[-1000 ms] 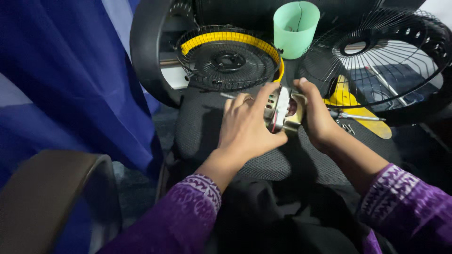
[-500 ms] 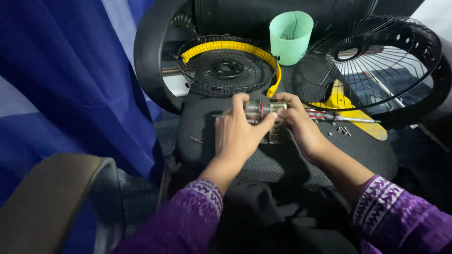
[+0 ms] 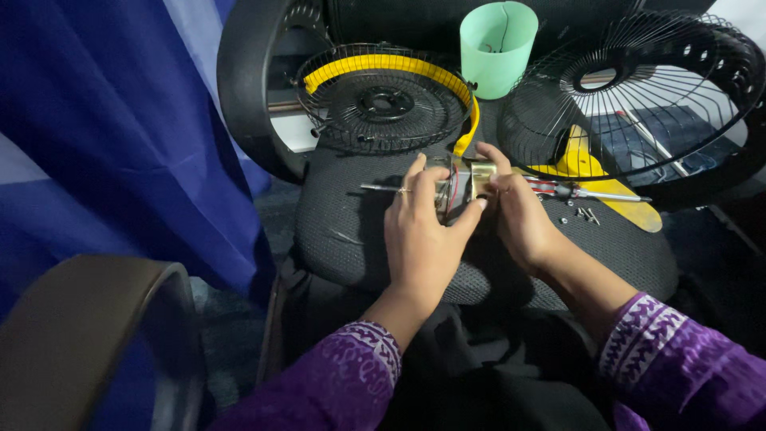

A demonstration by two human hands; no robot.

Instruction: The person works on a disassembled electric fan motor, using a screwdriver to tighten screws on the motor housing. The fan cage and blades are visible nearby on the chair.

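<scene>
Both hands on small fan motor (image 3: pixel 461 187), low over black mesh seat cushion (image 3: pixel 351 231). Left hand (image 3: pixel 421 231) wraps it from near side, grip pinching body, likely to steady it. Right hand (image 3: pixel 520 214) pinches brassy end, thumb on top. Thin shaft (image 3: pixel 379 188) pokes left, kept free. Screwdriver (image 3: pixel 590 192) and loose screws (image 3: pixel 585 214) beside right hand, within reach. Fan guards (image 3: pixel 387 100) and green cup (image 3: pixel 497 48) parked behind.

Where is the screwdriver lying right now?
In the head view, the screwdriver lies on the black seat cushion, just right of the right hand, beside loose screws and below the wire fan guard.
</scene>
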